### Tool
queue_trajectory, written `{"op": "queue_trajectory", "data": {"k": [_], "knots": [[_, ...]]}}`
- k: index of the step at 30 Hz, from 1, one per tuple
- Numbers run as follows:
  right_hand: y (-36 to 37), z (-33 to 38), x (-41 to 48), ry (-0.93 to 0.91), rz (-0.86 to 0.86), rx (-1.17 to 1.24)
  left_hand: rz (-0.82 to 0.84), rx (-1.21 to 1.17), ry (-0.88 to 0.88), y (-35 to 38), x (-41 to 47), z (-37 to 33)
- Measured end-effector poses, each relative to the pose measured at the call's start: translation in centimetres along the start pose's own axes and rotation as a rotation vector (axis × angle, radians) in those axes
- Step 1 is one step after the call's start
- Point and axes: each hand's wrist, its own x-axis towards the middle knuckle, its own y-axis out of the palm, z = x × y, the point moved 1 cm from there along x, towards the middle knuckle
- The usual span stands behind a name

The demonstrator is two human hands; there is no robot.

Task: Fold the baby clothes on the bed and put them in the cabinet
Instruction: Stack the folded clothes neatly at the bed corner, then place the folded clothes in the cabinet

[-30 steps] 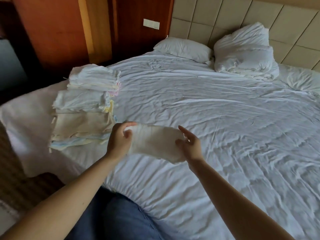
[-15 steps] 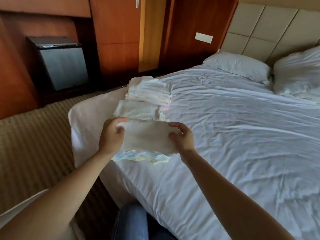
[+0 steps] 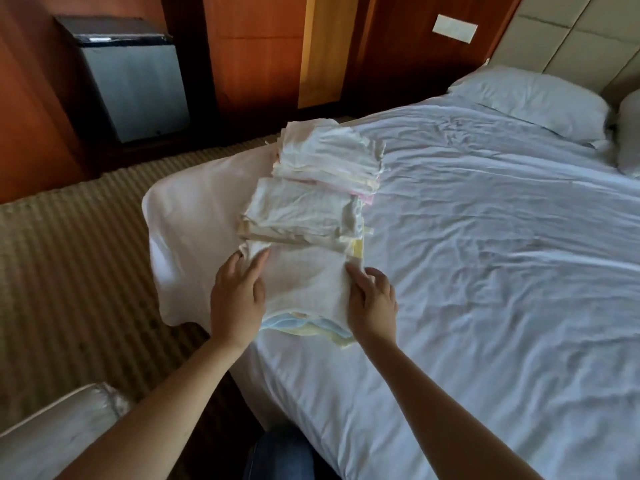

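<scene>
3 stacks of folded white baby clothes [image 3: 301,213] in a row at corner of wrinkled white-sheeted bed [image 3: 485,271]. 2 hands: L hand [image 3: 237,299] & R hand [image 3: 372,303] pressed flat on nearest stack [image 3: 306,289], fingers straight, nothing grasped.

- The folded baby cloth [image 3: 306,282] under my fingers [image 3: 258,264] was thin, matt, loosely woven fabric with a faint ribbed texture.
- The folded stacks [image 3: 304,211] beyond it were soft, matt cloth too.
- The bed sheet [image 3: 485,271] was smooth white cloth, creased, with a slight sheen.
- The cabinet [image 3: 256,64] was reddish wood, polished and glossy.
- The fridge door [image 3: 135,84] looked like brushed metal.
- The carpet [image 3: 69,271] was rough and ribbed.
- The headboard [image 3: 571,39] was padded, with matt panels.
</scene>
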Motion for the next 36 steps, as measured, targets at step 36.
{"op": "queue_trajectory", "data": {"k": [36], "knots": [[-22.8,16.6,10.0,0.028,0.67,-0.105,0.713,0.069,-0.402,-18.8,15.0,-18.2]]}}
